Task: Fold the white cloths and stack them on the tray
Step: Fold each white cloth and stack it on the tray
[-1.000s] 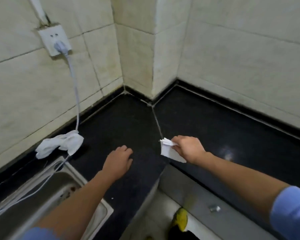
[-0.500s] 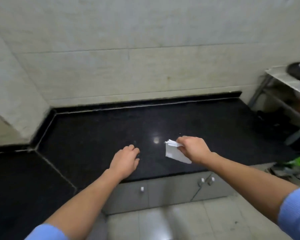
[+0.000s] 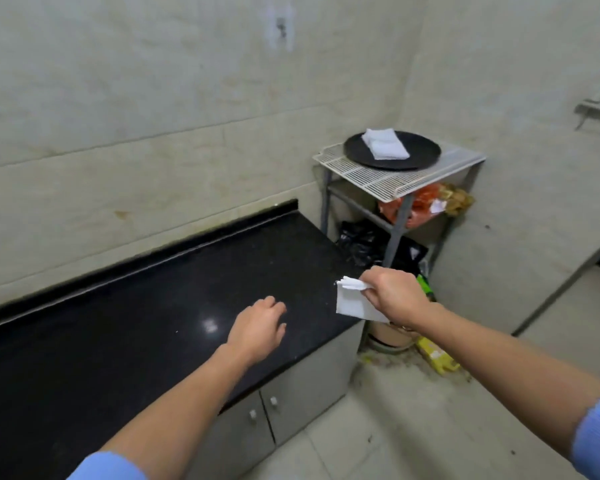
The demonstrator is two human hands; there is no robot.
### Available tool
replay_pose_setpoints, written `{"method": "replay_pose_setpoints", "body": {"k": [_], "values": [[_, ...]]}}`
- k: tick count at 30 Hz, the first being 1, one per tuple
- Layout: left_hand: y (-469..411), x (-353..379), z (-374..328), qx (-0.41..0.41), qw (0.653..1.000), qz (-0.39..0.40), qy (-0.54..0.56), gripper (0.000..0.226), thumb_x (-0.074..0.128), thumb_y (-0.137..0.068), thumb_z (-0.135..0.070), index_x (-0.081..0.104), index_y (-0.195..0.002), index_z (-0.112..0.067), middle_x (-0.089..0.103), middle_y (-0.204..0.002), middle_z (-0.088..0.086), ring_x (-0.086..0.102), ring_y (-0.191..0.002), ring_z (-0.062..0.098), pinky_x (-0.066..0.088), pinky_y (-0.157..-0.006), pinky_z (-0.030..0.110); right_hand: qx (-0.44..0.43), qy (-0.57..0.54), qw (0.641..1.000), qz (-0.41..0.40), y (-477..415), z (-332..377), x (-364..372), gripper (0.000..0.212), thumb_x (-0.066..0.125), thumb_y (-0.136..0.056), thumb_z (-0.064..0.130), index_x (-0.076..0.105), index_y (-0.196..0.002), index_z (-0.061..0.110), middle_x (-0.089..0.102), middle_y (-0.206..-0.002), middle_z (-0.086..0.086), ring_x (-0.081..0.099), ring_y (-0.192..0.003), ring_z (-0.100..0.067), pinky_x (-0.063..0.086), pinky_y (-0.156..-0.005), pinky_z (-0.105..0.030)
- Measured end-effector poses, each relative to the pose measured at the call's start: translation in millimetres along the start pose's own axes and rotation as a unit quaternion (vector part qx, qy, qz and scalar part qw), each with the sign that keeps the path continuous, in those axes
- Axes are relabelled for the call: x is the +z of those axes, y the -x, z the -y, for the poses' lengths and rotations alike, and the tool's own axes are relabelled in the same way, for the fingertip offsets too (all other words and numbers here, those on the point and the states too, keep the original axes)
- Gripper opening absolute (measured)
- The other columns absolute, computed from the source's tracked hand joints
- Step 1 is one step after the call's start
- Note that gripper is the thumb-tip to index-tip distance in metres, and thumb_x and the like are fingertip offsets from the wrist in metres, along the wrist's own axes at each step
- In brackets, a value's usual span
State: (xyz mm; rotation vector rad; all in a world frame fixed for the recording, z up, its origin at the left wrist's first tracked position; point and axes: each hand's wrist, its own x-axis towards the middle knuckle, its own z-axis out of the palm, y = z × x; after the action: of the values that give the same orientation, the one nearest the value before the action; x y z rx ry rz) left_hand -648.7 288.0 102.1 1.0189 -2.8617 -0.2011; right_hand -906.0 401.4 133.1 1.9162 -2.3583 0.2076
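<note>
Pinching folded white cloth in right hand off bench end; hovering left hand loosely spread over bench; tray well apart.

Right hand pinches the folded cloth; left hand hovers palm-down, apparently relaxed.

Folded cloth aloft — stack on tray

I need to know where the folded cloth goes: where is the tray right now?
In the head view, the black tray sits upper right on the white wire rack, just beyond the right end of the counter, with folded white cloths on it.
</note>
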Motion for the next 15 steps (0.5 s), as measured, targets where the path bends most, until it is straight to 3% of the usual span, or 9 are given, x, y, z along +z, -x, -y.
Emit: {"method": "replay_pose_setpoints", "body": {"k": [7,15], "values": [[-145,11,-68,0.088,0.996,-0.008,-0.005,0.034,0.048,-0.094,-0.033,0.052,-0.124,-0.018,0.053,-0.116,0.002,0.054,-0.107,0.023,0.048,-0.083,0.038,0.086,0.013,0.996,-0.023,-27,-133,-24,0.017,0.049,-0.092,0.029,0.060,-0.104,0.024,0.064,-0.103,0.000,0.061,-0.097,-0.027,0.044,-0.068,-0.035],[-322,9,-108,0.143,0.989,-0.028,0.014,0.030,0.051,-0.093,-0.031,0.055,-0.118,-0.016,0.053,-0.112,0.003,0.055,-0.106,0.024,0.048,-0.082,0.040,0.121,-0.019,0.990,-0.068,-133,-253,-52,0.010,0.056,-0.086,0.026,0.062,-0.093,0.023,0.067,-0.093,-0.003,0.062,-0.088,-0.030,0.051,-0.068,-0.041]]}}
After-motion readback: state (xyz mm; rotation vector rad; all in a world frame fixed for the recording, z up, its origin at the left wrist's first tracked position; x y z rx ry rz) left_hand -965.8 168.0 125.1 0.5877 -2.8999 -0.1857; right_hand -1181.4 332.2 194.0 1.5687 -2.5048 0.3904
